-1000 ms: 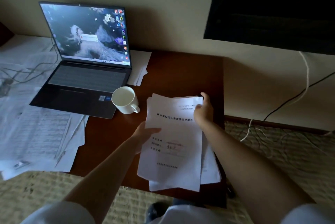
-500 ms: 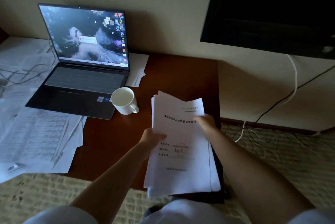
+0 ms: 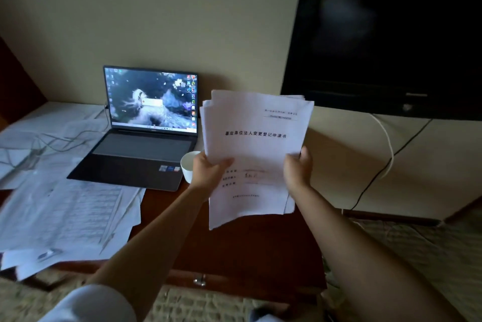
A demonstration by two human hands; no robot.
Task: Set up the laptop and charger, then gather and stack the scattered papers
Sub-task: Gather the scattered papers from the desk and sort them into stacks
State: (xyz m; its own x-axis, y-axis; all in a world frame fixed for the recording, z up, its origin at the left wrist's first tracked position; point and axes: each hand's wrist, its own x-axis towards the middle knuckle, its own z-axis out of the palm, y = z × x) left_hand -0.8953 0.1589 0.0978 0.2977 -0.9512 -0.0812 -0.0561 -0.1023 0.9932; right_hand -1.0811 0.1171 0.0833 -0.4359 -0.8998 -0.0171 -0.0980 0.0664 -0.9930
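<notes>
White papers (image 3: 254, 154), perhaps reddish-brown desk (image 3: 242, 248), white cup (image 3: 188, 166).

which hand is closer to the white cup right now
Left. The left hand grips the paper stack right beside the white cup; the right hand holds the stack's far edge.

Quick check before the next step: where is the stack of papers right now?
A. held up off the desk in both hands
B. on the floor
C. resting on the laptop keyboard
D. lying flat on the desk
A: the left hand and right hand grip the stack of papers at its side edges, raised above the desk.
</notes>
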